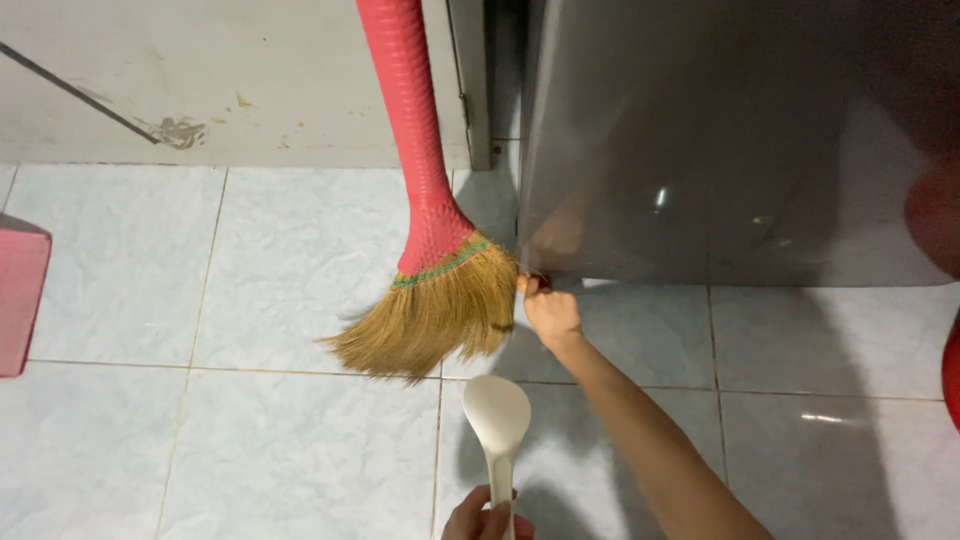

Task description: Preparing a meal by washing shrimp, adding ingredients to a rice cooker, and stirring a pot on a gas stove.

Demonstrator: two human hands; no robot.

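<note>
— Pale blue floor tiles [250, 250] fill most of the frame. What else is down there?

— At the upper right stands a big grey fridge [720, 130], shiny, with a dim reflection of the hand in it. At the upper left is a scuffed white wall [200, 80].

— And the red thing in the middle?

— That is a broom [440, 290]. Its red handle runs up out of the top of the frame, and its straw bristles fan out on the tiles, just beside the bottom corner of the fridge.

— Where are the hands?

— The right hand [550, 312] reaches up from the lower right to the bottom left corner of the fridge. Its fingers are pressed together in a pinch on something small at that corner, but it is too tiny to tell what. It sits right next to the bristles.

— And the other one?

— The left hand [487, 520] is at the bottom edge, in the middle. Its fingers are wrapped around the handle of a white plastic spoon [498, 415], whose round end points up toward the broom.

— Anything at the sides?

— A pink flat thing [20, 300] at the left edge, and something red [950, 370] at the right edge.
</note>
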